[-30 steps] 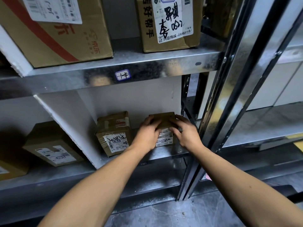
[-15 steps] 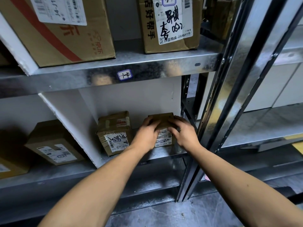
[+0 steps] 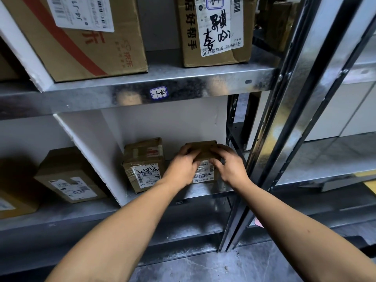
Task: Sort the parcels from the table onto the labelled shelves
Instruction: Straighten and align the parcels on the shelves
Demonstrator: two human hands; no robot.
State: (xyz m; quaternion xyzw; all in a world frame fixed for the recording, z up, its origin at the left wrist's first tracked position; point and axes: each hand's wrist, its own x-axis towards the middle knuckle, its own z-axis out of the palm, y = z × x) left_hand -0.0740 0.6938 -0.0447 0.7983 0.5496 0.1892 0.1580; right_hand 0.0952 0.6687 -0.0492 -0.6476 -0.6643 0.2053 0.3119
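Observation:
A small brown cardboard parcel with a white label on its front stands on the lower metal shelf, in the right compartment. My left hand grips its left side with fingers curled over the top edge. My right hand holds its right side, fingers curled over the front and top. Both hands cover much of the label. A second taped parcel with handwriting on its label stands just to the left, apart from my hands.
A white divider board slants left of the compartment; beyond it lies another labelled box. Two big cartons sit on the upper shelf, whose edge bears a blue-framed tag. Steel uprights stand right of my hands.
Both hands stay on the small parcel; my right fingers have shifted slightly over its front. The parcel has hardly moved on the shelf.

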